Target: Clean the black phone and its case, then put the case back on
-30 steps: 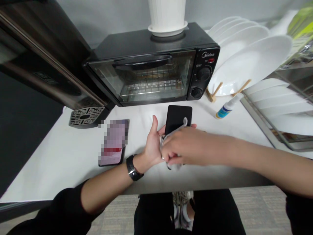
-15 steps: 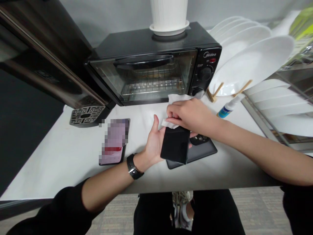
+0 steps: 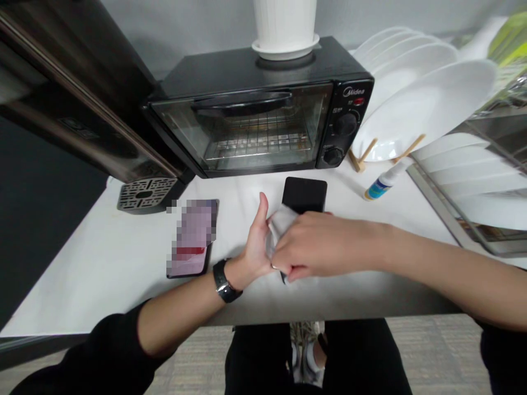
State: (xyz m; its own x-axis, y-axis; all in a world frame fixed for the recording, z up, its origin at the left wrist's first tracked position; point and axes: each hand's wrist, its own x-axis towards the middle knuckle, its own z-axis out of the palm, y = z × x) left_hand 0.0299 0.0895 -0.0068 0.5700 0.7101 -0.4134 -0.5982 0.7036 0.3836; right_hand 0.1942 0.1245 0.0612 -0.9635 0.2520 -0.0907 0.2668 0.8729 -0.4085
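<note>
My left hand (image 3: 256,248) supports a black phone (image 3: 304,195) from beneath, its thumb sticking up on the left side. The phone's far end shows, while its near part is covered. Across its near half lies my right hand (image 3: 319,244), fingers closed on a white tissue (image 3: 282,222) pressed against the screen. The dark phone beneath on the counter is nearly all hidden by my hands. Left of my left hand, another phone (image 3: 193,236) with a lit, blurred-out screen rests on the counter.
A black toaster oven (image 3: 259,131) stands behind, bearing a white pot (image 3: 286,24). To its right are a small spray bottle (image 3: 385,181) and white plates (image 3: 432,104) in a rack. A dark machine with a drip tray (image 3: 146,195) is at left, on the white counter (image 3: 102,274).
My right hand has slid with the tissue from the phone's far end down to its near end. The far end is now uncovered. My left hand has barely moved.
</note>
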